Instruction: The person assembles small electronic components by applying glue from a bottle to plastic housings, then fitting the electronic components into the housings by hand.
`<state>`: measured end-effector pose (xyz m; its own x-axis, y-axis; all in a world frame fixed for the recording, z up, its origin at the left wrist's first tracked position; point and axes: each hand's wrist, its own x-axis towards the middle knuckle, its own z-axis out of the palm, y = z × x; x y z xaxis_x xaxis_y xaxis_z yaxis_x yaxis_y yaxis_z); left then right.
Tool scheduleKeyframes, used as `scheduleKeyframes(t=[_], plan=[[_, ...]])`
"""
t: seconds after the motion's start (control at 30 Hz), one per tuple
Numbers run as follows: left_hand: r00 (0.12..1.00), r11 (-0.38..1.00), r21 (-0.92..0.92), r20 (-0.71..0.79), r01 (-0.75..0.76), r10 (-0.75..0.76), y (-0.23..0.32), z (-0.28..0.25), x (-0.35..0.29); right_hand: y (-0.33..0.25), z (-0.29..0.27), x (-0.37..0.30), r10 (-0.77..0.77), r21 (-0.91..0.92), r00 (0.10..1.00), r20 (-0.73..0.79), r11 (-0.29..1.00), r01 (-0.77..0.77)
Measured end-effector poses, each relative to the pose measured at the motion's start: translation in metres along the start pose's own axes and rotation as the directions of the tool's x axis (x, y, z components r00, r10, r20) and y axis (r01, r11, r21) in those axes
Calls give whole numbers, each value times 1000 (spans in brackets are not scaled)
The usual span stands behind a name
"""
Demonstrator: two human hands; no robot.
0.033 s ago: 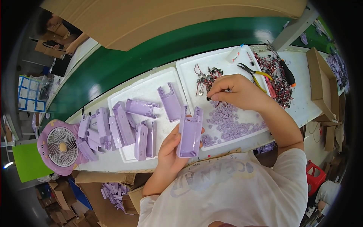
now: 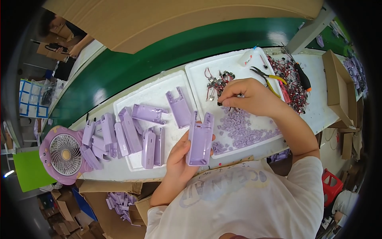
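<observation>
My left hand [image 2: 180, 154] holds a light purple plastic housing half [image 2: 200, 143], its hollow side up and its forked end pointing away from me. My right hand [image 2: 247, 95] is closed in a pinch at the near edge of a heap of small wired parts [image 2: 217, 81] with red and black leads. Something small and dark shows at its fingertips, too small to name. Below that hand, many tiny purple plastic pieces [image 2: 240, 131] lie spread on a white foam tray [image 2: 197, 73]. Left of my left hand, more purple housings [image 2: 179, 107] lie on another foam tray [image 2: 175, 157], some with their hollow side up.
Yellow-handled pliers [image 2: 271, 81] and a black screwdriver [image 2: 303, 77] lie by a second heap of wired parts [image 2: 294, 95]. A pink fan [image 2: 65, 155] stands at the left end. Cardboard boxes [image 2: 107, 187] flank the table. Another person [image 2: 67, 32] is at the far left.
</observation>
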<state>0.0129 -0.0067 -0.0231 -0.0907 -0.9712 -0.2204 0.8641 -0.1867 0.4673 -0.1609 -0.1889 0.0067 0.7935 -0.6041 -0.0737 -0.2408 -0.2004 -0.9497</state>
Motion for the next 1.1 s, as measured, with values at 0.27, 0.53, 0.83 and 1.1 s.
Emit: scheduleKeyframes(t=[0.27, 0.53, 0.83, 1.1], plan=[[999, 999, -8, -11, 43, -43, -2, 6, 2, -30, 30, -14, -302, -109, 953, 4, 948, 300], [997, 999, 52, -80, 4, 1, -6, 13, 5, -33, 50, -13, -409, -485, 911, 45, 789, 378], [1000, 998, 56, 2, -6, 6, -7, 7, 4, -39, 50, -13, -451, -504, 893, 14, 768, 395], [999, 996, 88, -33, -6, 9, -7, 8, 2, -36, 54, -13, -422, -558, 905, 58, 738, 379]])
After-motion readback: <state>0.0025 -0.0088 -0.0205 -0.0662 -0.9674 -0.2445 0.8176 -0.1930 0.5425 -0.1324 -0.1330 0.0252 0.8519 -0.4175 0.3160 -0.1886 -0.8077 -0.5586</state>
